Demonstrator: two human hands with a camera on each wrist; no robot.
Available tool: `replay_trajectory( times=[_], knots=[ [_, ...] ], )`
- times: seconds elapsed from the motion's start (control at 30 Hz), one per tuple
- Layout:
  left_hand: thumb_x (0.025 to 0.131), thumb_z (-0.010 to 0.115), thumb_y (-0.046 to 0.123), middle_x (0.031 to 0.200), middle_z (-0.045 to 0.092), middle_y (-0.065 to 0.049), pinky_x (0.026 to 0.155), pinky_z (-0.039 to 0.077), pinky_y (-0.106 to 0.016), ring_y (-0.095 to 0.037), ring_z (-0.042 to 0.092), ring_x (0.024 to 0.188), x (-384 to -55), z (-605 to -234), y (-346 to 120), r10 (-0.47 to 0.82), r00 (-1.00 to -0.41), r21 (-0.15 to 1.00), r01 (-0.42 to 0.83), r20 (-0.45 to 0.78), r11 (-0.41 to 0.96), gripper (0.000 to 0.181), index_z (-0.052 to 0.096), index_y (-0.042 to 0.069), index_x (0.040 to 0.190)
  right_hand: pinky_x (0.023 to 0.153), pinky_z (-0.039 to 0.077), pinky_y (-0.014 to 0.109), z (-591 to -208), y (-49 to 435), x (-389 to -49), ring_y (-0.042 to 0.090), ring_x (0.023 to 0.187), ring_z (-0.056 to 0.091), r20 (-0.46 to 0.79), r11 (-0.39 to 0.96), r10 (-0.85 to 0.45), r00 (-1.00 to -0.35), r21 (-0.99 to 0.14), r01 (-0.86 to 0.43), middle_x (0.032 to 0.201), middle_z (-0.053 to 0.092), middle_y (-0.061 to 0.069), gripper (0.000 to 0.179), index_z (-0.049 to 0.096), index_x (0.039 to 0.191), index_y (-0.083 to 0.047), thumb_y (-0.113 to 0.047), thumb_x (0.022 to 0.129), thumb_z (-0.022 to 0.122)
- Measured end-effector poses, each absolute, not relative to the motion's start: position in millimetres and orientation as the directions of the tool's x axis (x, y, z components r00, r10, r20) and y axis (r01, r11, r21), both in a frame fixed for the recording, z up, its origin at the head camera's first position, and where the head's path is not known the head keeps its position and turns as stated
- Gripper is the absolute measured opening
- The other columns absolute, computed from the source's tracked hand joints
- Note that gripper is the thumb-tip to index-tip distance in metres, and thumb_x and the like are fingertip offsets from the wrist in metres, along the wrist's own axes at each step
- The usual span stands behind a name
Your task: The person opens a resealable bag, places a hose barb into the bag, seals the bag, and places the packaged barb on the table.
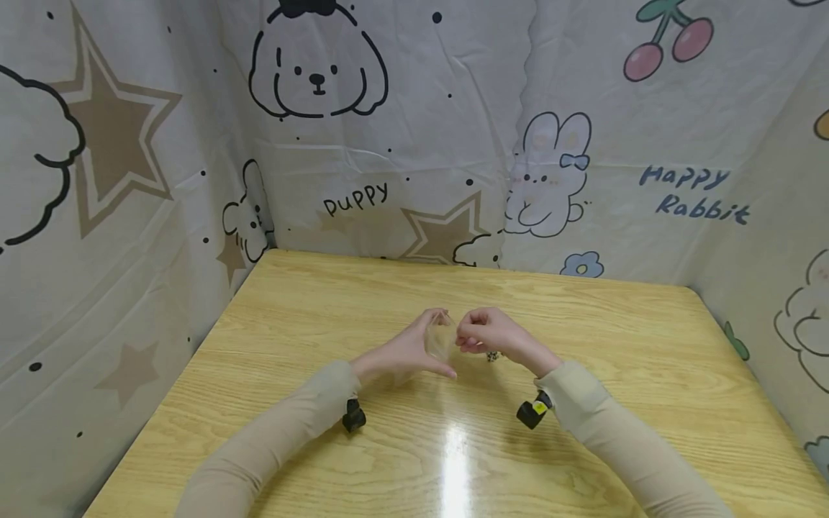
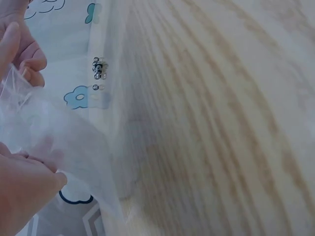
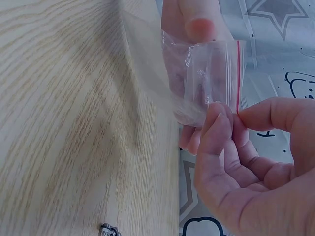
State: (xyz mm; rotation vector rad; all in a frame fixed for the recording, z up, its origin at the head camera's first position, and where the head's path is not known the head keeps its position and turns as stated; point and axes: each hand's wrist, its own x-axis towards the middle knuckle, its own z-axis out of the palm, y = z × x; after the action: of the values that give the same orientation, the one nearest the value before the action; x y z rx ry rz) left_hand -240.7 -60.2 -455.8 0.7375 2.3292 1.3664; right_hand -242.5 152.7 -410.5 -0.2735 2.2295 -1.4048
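A clear zip-lock bag point(image 1: 441, 339) with a red line along its seal point(image 3: 239, 73) is held up between the two hands over the table. My left hand point(image 1: 406, 348) holds it from the left, its fingers curved behind the plastic and its thumb apart from them. With thumb and fingertips, my right hand point(image 1: 497, 335) pinches the bag's edge by the red line. Small shiny metallic beads point(image 2: 99, 69) lie in a cluster on the table, partly hidden below the right hand in the head view. I see nothing inside the bag.
The wood-grain table point(image 1: 311, 309) reflects a bright streak of light toward the front. A printed fabric curtain point(image 1: 414, 144) hangs along the back and both sides. Each wrist carries a small black camera, such as the right one point(image 1: 532, 411).
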Motion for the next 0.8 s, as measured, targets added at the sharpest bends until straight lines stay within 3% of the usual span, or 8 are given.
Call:
replay_trajectory(
  times=[0.53,0.67,0.8],
  knots=[
    [0.084,0.081,0.021,0.138,0.05,-0.011,0.109,0.044,-0.051,-0.031,0.051,0.13,-240,-459,-59,0.586,-0.81,0.896,0.269,0.013,0.352,0.075,0.035,0.009,0.141,0.094,0.058,0.043,-408,158,-242,0.012,0.083,0.065,-0.29,0.454,-0.411,-0.864,-0.887,0.082,0.093,0.067,0.008,0.021,0.063,0.099,0.004,-0.015,0.097,0.052],
    [0.086,0.079,0.021,0.139,0.049,-0.013,0.104,0.049,-0.048,-0.033,0.056,0.125,-239,-459,-61,0.586,-0.81,0.916,0.229,-0.008,0.329,0.073,0.034,0.006,0.141,0.093,0.058,0.042,-408,160,-243,0.012,0.084,0.065,-0.288,0.46,-0.416,-0.863,-0.885,0.073,0.095,0.067,0.008,0.022,0.063,0.1,0.004,-0.016,0.097,0.052],
    [0.083,0.082,0.02,0.138,0.05,-0.012,0.1,0.052,-0.042,-0.028,0.059,0.117,-239,-459,-62,0.578,-0.816,0.921,0.216,-0.012,0.324,0.075,0.035,0.007,0.141,0.093,0.059,0.041,-406,163,-242,0.013,0.087,0.066,-0.281,0.474,-0.412,-0.867,-0.878,0.06,0.101,0.068,0.012,0.024,0.062,0.104,0.004,-0.018,0.099,0.053]
  ],
)
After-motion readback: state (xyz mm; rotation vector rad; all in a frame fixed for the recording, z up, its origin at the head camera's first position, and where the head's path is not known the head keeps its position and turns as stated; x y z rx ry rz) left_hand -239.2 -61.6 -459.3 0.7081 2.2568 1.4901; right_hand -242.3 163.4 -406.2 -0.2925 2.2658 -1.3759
